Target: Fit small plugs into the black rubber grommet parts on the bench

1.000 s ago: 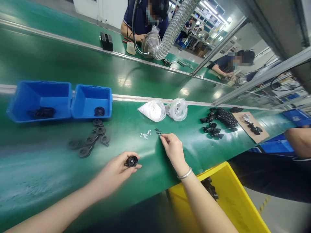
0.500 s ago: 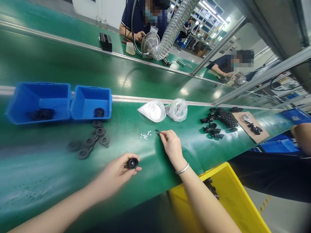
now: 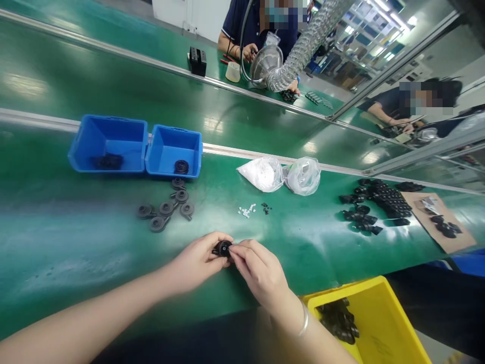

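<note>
My left hand [image 3: 204, 260] is closed around a small round black plastic part [image 3: 224, 248], its hollow face turned up with a light dot in the middle. Thumb and forefinger of my right hand [image 3: 261, 273] are pinched together at the right rim of this part. Whatever lies between those fingertips is hidden. Beyond the hands, small white pieces [image 3: 247, 210] and small black pieces [image 3: 266, 208] lie in two loose piles on the green table [image 3: 303, 242]. Several dark round parts with side stubs [image 3: 166, 208] lie to the left.
Two blue bins [image 3: 108, 169] [image 3: 173, 175] hold black parts. Two plastic bags [image 3: 261, 174] [image 3: 303, 176] stand behind the piles. Black parts [image 3: 386, 197] and cardboard [image 3: 447, 242] lie right. A yellow crate [image 3: 390, 323] is at lower right. A co-worker [image 3: 242, 25] sits opposite.
My right hand has come back from the small black pieces to the round black part in my left hand. The view has shifted, so the table's things appear further right.
</note>
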{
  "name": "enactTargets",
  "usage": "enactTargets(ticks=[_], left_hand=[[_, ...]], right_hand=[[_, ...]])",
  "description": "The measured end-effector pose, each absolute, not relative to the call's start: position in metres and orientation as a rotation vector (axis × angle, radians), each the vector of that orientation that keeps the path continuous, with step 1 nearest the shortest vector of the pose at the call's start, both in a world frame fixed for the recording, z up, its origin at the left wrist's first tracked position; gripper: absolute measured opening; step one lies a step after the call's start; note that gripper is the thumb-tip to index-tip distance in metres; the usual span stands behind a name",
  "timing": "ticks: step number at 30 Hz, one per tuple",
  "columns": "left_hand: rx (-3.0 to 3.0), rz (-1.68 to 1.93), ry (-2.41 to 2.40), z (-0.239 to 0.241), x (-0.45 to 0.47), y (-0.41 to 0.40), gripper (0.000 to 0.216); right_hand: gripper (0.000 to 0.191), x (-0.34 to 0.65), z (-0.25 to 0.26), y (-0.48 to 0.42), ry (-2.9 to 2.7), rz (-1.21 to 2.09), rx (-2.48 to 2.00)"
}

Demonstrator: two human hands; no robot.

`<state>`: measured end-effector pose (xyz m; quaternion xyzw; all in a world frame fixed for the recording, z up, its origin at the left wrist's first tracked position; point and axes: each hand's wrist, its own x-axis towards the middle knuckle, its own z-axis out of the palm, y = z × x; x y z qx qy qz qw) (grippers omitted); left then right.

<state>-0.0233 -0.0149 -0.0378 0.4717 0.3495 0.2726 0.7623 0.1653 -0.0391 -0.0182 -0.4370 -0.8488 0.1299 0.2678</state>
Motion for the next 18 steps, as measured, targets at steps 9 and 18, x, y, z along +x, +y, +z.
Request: enactTargets(ticks=[9,18], left_hand=[[1.055,0.618,0.75,-0.041,-0.026,-0.014,0.033],[0.919,0.657,0.727,-0.043,-0.027,-0.011,0.033]], right_hand=[[0.022,0.157,-0.021,-0.038,-2.498,0.206,-1.198],[0.048,0.162,-0.039,-0.056,-2.476,0.178,-1.238]])
